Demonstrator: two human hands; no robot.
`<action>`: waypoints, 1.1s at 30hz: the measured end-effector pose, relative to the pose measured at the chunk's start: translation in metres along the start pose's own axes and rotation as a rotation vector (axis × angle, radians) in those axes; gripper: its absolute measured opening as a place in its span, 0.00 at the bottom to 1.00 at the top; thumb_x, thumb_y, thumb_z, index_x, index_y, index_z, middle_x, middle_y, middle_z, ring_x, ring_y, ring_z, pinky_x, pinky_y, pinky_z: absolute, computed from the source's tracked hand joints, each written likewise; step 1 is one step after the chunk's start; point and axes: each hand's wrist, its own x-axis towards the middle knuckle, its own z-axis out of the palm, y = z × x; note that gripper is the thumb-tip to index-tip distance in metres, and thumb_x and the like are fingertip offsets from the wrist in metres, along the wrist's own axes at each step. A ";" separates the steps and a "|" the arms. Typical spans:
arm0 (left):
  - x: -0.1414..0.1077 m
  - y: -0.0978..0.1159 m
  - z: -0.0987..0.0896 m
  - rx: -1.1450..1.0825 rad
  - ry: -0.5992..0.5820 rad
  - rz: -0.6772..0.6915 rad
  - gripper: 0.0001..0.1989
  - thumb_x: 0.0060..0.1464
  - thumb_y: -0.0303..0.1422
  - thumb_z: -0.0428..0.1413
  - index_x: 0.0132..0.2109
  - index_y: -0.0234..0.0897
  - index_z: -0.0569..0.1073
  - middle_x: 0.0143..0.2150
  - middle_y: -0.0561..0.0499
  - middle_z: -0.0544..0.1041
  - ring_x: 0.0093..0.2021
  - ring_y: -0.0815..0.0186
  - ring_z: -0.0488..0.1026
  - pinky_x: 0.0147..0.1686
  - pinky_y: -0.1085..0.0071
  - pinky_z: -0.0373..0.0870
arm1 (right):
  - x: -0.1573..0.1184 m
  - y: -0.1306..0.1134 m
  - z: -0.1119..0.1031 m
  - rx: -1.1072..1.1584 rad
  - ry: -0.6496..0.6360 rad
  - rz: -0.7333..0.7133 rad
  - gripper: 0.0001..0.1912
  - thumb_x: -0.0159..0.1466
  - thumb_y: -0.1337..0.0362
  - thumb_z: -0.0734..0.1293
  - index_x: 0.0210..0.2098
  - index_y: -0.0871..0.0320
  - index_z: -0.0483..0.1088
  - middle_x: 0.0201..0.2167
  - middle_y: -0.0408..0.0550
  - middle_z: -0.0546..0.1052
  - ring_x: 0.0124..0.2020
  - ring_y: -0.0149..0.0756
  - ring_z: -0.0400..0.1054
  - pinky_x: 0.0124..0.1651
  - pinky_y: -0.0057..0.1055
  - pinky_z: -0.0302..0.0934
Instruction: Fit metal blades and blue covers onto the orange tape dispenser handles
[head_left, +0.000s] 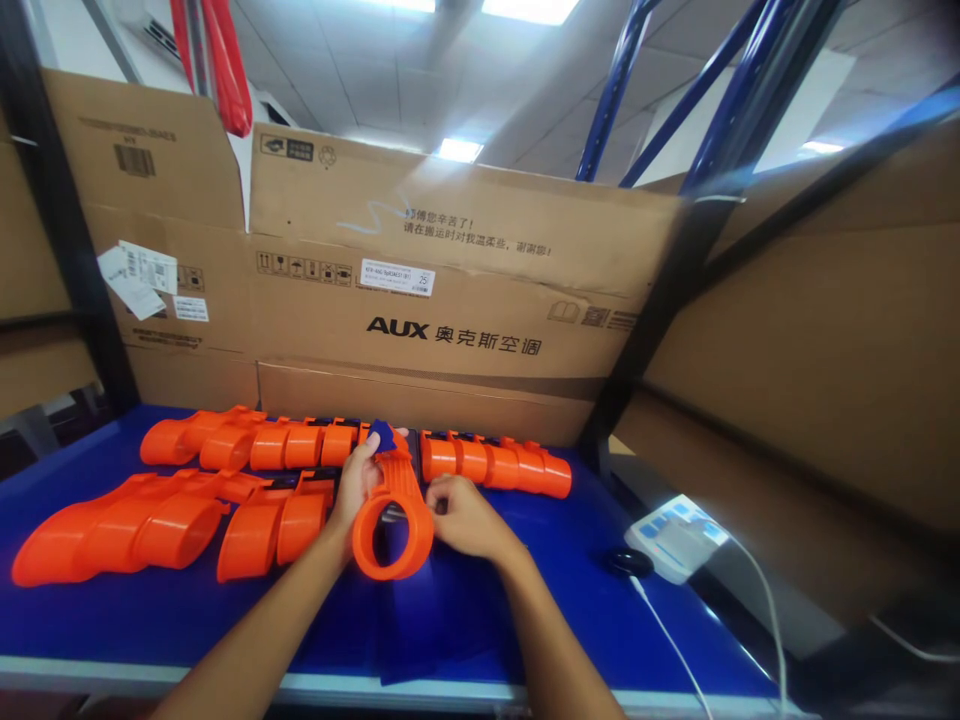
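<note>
An orange plastic tape dispenser point(418, 500) with a round ring at its lower end is held up over the table. My left hand point(358, 483) is closed around its upper part, with the thumb by a dark blue piece point(382, 436) at the top. My right hand point(463, 515) is beside the dispenser's right side, fingers curled inward; whether they pinch something small is hidden. Behind my hands, more orange dispensers stand in a row at the back left point(304, 447) and back right point(495, 463). Others lie in a nearer group point(176, 530) on the left.
A blue surface point(585, 620) covers the table. Cardboard point(322, 320) walls its back, between dark posts point(660, 260). At the right stand a white power strip point(675, 540) and a black plug point(628, 562) with white cables. A red bag point(225, 70) hangs at the upper left.
</note>
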 end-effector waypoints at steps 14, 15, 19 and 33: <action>0.000 -0.003 0.004 0.159 0.033 0.100 0.21 0.46 0.42 0.68 0.43 0.32 0.80 0.39 0.43 0.84 0.41 0.55 0.81 0.41 0.66 0.76 | 0.005 0.006 -0.007 0.242 0.466 0.171 0.14 0.58 0.59 0.69 0.21 0.53 0.60 0.12 0.36 0.65 0.13 0.29 0.59 0.19 0.25 0.51; -0.001 -0.003 0.005 0.181 0.039 0.101 0.21 0.45 0.42 0.69 0.43 0.33 0.80 0.39 0.44 0.84 0.40 0.55 0.81 0.41 0.66 0.76 | 0.005 0.004 -0.008 0.270 0.498 0.162 0.16 0.59 0.56 0.69 0.22 0.53 0.60 0.13 0.36 0.66 0.13 0.29 0.59 0.19 0.26 0.51; -0.003 -0.004 0.008 0.242 0.042 0.061 0.21 0.45 0.42 0.69 0.44 0.34 0.80 0.40 0.45 0.84 0.40 0.57 0.82 0.43 0.66 0.76 | 0.006 -0.004 -0.010 0.347 0.553 0.131 0.22 0.58 0.47 0.72 0.23 0.54 0.62 0.15 0.38 0.68 0.16 0.31 0.61 0.21 0.27 0.55; -0.004 -0.006 0.008 0.172 0.105 0.046 0.21 0.45 0.41 0.70 0.44 0.35 0.78 0.35 0.47 0.83 0.35 0.61 0.82 0.36 0.71 0.77 | 0.008 -0.012 0.005 0.314 0.302 0.028 0.24 0.67 0.40 0.61 0.29 0.55 0.62 0.24 0.38 0.60 0.25 0.31 0.54 0.29 0.27 0.55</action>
